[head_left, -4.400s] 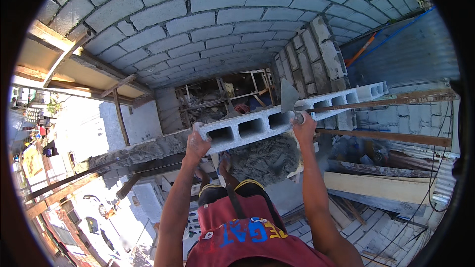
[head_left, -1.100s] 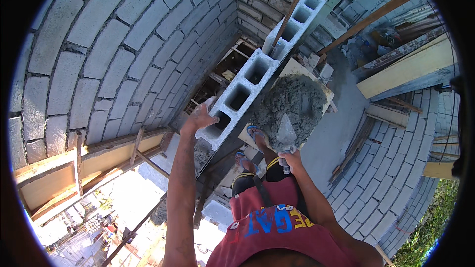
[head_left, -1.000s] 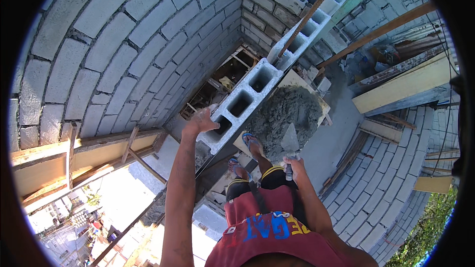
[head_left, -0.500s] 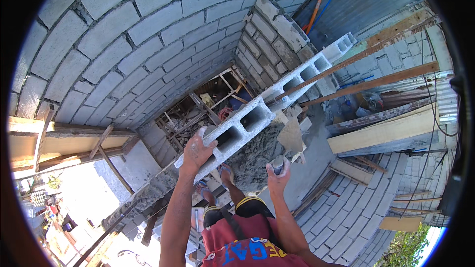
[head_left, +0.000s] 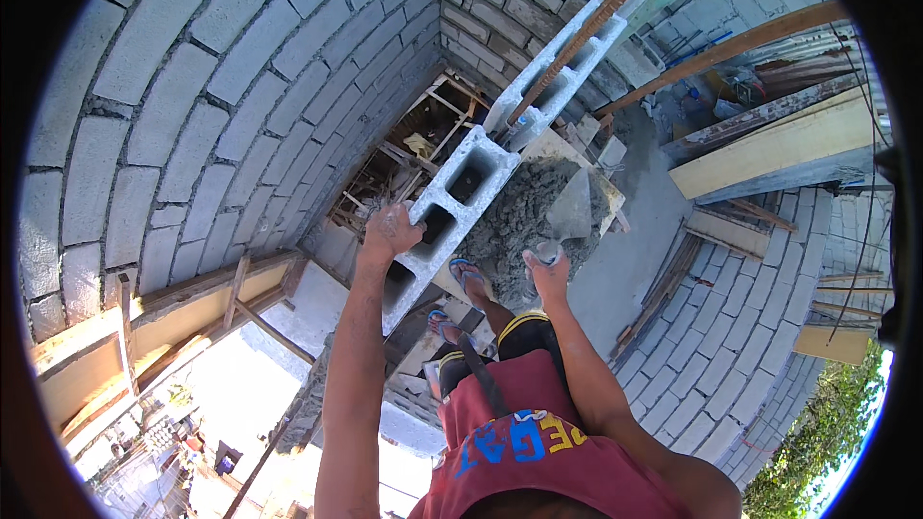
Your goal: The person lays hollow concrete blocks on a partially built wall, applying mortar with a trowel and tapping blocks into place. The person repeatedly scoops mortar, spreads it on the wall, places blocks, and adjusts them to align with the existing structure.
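Note:
A grey hollow concrete block (head_left: pixel 449 231) with open cells lies at the near end of a row of similar blocks. My left hand (head_left: pixel 389 231) is closed over its left edge, fingers wrapped on the rim beside a cell. In my right hand (head_left: pixel 548 274) is a trowel (head_left: pixel 573 207), its pointed blade directed away from me above a heap of wet grey mortar (head_left: pixel 510 221). The fingers are wrapped round its handle. Mortar smears show on both hands. More hollow blocks (head_left: pixel 553 96) continue the row away from me.
A rusty steel bar (head_left: pixel 586 29) rises by the block row. A tall block wall (head_left: pixel 231 86) stands at left, with wood scraps (head_left: pixel 404 154) in the gap below. Planks (head_left: pixel 769 149) lie at right. My sandalled feet (head_left: pixel 468 277) are beside the mortar.
My view has turned, so the block row runs more steeply away from me. My left hand stays on the block and my right hand still grips the trowel over the mortar.

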Demonstrator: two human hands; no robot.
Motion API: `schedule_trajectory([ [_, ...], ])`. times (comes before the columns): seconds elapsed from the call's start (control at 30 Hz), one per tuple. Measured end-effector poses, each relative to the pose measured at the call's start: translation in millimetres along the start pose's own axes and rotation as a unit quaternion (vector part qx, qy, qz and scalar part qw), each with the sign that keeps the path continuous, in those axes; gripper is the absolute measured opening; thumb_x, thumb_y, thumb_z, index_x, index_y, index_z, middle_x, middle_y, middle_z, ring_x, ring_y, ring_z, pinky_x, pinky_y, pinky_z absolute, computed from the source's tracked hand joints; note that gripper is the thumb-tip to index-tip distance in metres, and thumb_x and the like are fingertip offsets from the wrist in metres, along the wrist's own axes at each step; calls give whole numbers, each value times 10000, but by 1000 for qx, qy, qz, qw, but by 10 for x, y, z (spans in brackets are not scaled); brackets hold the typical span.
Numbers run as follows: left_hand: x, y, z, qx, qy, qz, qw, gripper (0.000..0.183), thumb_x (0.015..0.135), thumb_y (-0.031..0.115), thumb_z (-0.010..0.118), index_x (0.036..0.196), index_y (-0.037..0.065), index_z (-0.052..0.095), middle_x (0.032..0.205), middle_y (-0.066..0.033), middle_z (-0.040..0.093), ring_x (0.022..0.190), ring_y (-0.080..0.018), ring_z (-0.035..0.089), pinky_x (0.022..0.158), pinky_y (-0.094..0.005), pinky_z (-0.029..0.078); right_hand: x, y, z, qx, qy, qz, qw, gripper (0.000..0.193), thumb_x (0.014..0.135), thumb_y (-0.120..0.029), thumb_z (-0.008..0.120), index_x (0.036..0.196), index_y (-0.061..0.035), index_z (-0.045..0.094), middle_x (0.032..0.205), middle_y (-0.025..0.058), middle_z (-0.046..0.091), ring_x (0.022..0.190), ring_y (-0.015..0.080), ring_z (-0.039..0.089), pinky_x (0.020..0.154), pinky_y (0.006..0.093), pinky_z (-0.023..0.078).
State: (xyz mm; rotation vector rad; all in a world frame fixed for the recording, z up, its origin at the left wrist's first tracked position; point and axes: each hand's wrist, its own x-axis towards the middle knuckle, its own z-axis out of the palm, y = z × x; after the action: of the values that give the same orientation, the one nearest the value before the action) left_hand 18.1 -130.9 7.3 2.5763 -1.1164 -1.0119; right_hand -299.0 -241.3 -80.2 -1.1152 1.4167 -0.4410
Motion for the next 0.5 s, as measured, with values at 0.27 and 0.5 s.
schedule_trajectory([
  [0.27,30,72,53,0,38,-24,999,470,735,321,713,1056,-20,670,950,-265,680,947,-413,652,879,-462,498,-236,2287,-967,-376,30,109,920,442,721,-231,785,1030,36,615,847,194,683,784,263,700,695,415,533],
  [0.5,75,93,235,1,80,-70,994,571,709,294,736,1046,-146,600,923,-311,667,871,-432,663,812,-439,506,-48,2759,-604,-364,9,184,913,621,731,-326,705,1233,3,545,1114,282,640,1070,429,609,908,476,493],
])
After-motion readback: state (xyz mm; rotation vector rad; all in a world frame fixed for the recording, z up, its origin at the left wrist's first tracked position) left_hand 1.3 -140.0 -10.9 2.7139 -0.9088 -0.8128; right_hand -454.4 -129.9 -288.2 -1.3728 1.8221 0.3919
